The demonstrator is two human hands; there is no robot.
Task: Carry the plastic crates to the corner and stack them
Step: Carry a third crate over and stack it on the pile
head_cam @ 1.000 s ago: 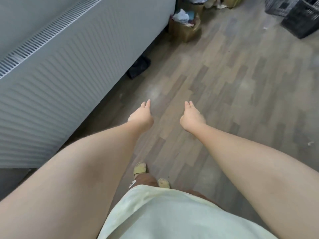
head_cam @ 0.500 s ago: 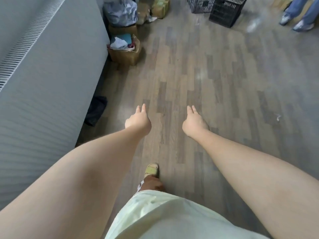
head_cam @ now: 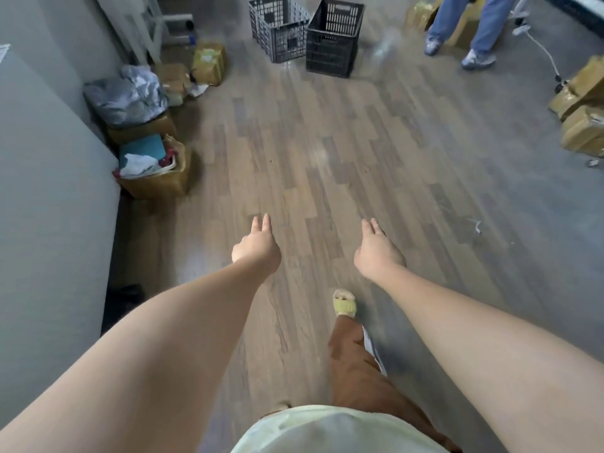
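Note:
Two plastic crates stand side by side on the wooden floor at the far end of the room: a grey crate (head_cam: 277, 29) on the left and a black crate (head_cam: 333, 39) on the right, touching or nearly so. Both look empty. My left hand (head_cam: 256, 248) and my right hand (head_cam: 376, 253) are stretched out in front of me, well short of the crates. Each hand holds nothing, with fingers extended and pointing forward.
A grey cabinet wall (head_cam: 49, 191) runs along the left. Cardboard boxes with clutter (head_cam: 153, 171) and a silver bag (head_cam: 130, 93) sit beside it. Another person's legs (head_cam: 464, 27) stand far right. More boxes (head_cam: 585, 109) lie at the right edge.
The view has swung up and forward along the floor. The crates have come fully into view and closer. Both hands stay out in front, empty.

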